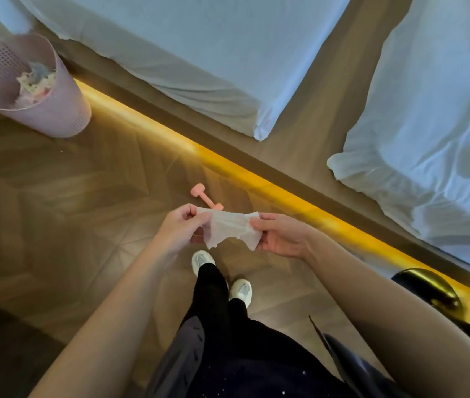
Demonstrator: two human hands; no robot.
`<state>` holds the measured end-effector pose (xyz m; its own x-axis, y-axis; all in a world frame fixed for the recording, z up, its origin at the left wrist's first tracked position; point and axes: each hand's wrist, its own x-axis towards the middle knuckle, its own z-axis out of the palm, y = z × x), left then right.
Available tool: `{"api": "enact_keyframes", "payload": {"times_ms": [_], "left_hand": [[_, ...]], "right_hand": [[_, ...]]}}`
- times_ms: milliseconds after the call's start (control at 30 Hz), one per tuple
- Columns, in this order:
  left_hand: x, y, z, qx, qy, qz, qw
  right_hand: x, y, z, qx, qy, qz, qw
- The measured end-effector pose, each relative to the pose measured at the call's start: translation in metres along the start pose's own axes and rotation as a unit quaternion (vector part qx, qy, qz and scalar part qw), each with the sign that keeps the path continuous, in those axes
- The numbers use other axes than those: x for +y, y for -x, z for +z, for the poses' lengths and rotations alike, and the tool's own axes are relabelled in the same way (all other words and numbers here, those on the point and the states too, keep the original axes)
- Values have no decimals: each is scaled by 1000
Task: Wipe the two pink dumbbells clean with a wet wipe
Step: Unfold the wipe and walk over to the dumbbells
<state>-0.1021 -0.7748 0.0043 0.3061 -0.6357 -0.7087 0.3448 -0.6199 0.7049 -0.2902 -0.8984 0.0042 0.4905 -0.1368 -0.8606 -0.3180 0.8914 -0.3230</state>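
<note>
Wooden floor (84, 196) by the bed (170, 53): left hand (180, 225) and right hand (279, 237) pinch the wet wipe (230, 231) by its ends; a pink dumbbell (203, 196) lies just beyond them. Pulled harder, the wipe could tear.

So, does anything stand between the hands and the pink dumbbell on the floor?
Nothing visible does. The left hand and right hand pinch the wet wipe, and the pink dumbbell lies on bare floor beyond, its near end behind the wipe.
</note>
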Motion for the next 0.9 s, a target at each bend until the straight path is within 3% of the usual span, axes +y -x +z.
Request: {"api": "enact_keyframes", "payload": {"times_ms": [300, 400, 633, 900], "left_hand": [[40, -61, 0, -41, -21, -60, 997], [59, -75, -3, -27, -23, -64, 997], [79, -108, -13, 94, 68, -79, 990], [69, -130, 28, 283, 251, -75, 923]], "right_hand": [[-59, -58, 18, 97, -88, 16, 991], [-83, -74, 31, 88, -87, 36, 992], [-171, -123, 35, -18, 167, 50, 984], [-251, -162, 59, -95, 378, 122, 913]]}}
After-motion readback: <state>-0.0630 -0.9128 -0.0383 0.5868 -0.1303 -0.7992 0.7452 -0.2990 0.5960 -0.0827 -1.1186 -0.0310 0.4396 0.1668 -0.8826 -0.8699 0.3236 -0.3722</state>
